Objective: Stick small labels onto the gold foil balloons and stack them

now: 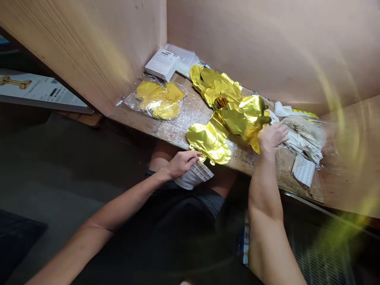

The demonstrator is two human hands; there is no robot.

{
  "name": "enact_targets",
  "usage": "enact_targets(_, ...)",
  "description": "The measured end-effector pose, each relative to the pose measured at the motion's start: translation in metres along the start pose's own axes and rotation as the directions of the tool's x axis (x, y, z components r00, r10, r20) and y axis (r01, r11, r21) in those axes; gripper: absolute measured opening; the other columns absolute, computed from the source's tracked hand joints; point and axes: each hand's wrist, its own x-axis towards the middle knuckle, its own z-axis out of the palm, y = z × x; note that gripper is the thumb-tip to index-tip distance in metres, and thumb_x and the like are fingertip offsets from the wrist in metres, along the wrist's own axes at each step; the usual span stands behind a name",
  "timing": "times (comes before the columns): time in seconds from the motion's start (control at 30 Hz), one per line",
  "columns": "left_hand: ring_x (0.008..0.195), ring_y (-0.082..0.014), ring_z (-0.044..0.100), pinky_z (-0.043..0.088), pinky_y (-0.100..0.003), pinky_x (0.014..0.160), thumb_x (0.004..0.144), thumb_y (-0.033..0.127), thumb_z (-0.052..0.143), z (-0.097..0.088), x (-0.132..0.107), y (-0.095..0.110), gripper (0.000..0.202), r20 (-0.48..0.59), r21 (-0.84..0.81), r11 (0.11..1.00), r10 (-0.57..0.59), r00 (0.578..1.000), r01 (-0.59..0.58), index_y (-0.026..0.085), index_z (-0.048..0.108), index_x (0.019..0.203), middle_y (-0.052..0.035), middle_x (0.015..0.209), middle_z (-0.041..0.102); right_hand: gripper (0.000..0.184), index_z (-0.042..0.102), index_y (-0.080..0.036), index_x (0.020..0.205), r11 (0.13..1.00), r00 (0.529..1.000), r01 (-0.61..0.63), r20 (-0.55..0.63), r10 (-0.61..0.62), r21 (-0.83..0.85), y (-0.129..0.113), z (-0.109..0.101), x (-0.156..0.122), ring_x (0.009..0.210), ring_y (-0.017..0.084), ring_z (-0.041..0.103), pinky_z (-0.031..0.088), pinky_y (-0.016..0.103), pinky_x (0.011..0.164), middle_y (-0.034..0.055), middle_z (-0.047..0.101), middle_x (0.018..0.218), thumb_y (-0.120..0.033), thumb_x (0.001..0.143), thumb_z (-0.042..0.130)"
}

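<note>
The left hand (181, 164) is closed in a light pinch on a narrow white strip printed with small dark text (202, 171), held above a white paper packet (187, 181) on the person's lap and just beside a flat gold foil balloon (209, 142). The right hand (272, 136) lies with its fingers extended across a crumpled gold foil balloon (245, 118), though whether the foil is gripped or only pressed cannot be told. Both balloons rest on a worn wooden surface (139, 120), overlapping a heap of similar gold foil balloons (215, 85). Just right of the right hand, a clear plastic bag of thin white sticks (304, 138) lies above a white printed paper card (303, 170). Farther along, a clear plastic bag of flat yellow foil balloons (157, 101) and a white rectangular packet (162, 63) are placed near a pinkish-beige wooden wall (267, 47). Foil this thin is best handled lightly, with the printed strip held clear of its creases and the balloons kept spread apart.
</note>
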Motion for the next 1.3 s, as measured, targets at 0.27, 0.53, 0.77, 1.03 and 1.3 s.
enact_targets(0.27,0.077,-0.0165,0.063,0.047,-0.024,0.066,0.102,0.054,0.061,-0.027,0.005,0.014,0.046,-0.141,-0.313,0.932,-0.235,0.962,0.182,0.014,0.080,0.117,-0.0061,0.092,0.076,0.034,0.074,-0.023,0.122,0.839,0.760,0.000,0.546,-0.353,0.544,-0.077,0.010,-0.129,0.097,0.025,0.073,0.057,0.040,0.090,0.0085,0.078,0.109,-0.045,0.106,0.054)
enact_targets(0.53,0.069,-0.0134,0.052,0.043,-0.024,0.063,0.100,0.055,0.060,-0.029,0.006,0.015,0.043,-0.160,-0.307,0.933,-0.244,0.956,0.187,0.015,0.068,0.086,-0.0002,0.076,0.061,0.018,0.077,-0.026,0.107,0.787,0.867,0.154,0.301,-0.398,0.598,-0.087,0.024,-0.159,0.088,0.022,0.074,0.059,0.035,0.080,0.0056,0.079,0.100,-0.033,0.105,0.060)
enact_targets(0.77,0.074,-0.0157,0.065,0.050,-0.026,0.068,0.105,0.048,0.053,-0.030,0.000,0.009,0.039,-0.197,-0.102,0.980,-0.190,0.962,0.173,0.016,0.070,0.091,-0.0028,0.085,0.073,0.011,0.073,-0.026,0.096,0.785,0.890,0.350,0.080,-0.449,0.511,-0.083,0.026,-0.157,0.087,0.022,0.068,0.053,0.040,0.085,0.0055,0.075,0.094,-0.028,0.102,0.063)
enact_targets(1.03,0.113,-0.0255,0.077,0.063,-0.036,0.091,0.109,0.030,0.046,-0.008,0.000,-0.015,0.031,0.157,0.469,0.874,0.057,0.986,-0.125,0.020,0.073,0.120,-0.0082,0.160,0.057,0.024,0.069,-0.022,0.084,0.927,0.862,0.113,0.428,-0.271,0.359,-0.086,0.062,-0.125,0.079,0.021,0.066,0.045,0.034,0.078,0.0048,0.076,0.084,-0.034,0.101,0.057)
enact_targets(1.3,0.103,-0.0213,0.080,0.064,-0.031,0.086,0.109,0.030,0.048,-0.004,-0.002,-0.024,0.031,0.136,0.534,0.839,0.040,0.990,-0.107,0.024,0.070,0.130,-0.0054,0.161,0.056,0.028,0.062,-0.020,0.103,0.948,0.909,0.293,0.345,-0.236,-0.122,-0.083,0.061,-0.136,0.087,0.025,0.061,0.030,0.037,0.084,0.0090,0.072,0.090,-0.045,0.108,0.051)
